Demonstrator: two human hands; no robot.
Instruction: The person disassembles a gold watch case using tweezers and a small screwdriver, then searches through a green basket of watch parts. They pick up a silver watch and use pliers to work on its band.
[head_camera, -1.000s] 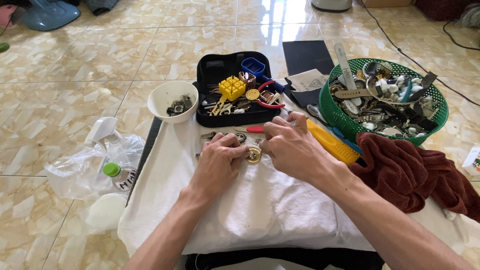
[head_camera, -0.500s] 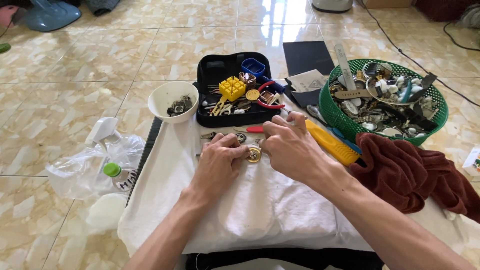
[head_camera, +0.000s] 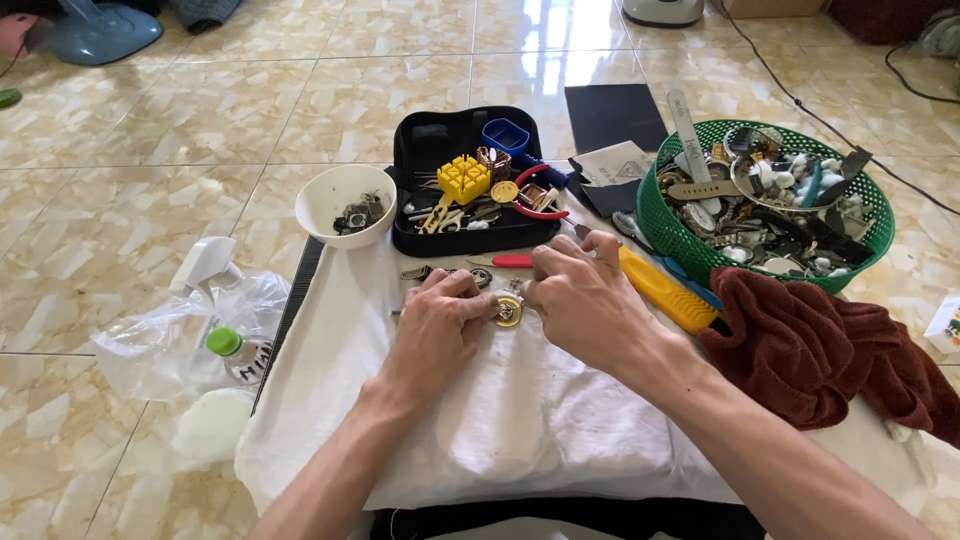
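Note:
A small gold-coloured round watch case (head_camera: 508, 311) lies on a white cloth (head_camera: 520, 430) between my two hands. My left hand (head_camera: 440, 325) pinches its left side with curled fingers. My right hand (head_camera: 580, 300) is bunched at its right side, fingertips touching it; whether a small tool is in those fingers is hidden. A red-handled tool (head_camera: 512, 261) lies just beyond the hands on the cloth.
A black open tool case (head_camera: 462, 200) with yellow, blue and red-handled tools sits ahead. A white bowl (head_camera: 345, 203) of small parts is left of it. A green basket (head_camera: 765, 200) of watch parts, a yellow utility knife (head_camera: 662, 291) and a maroon towel (head_camera: 820, 350) are right. A plastic bag with bottles (head_camera: 190, 335) lies left.

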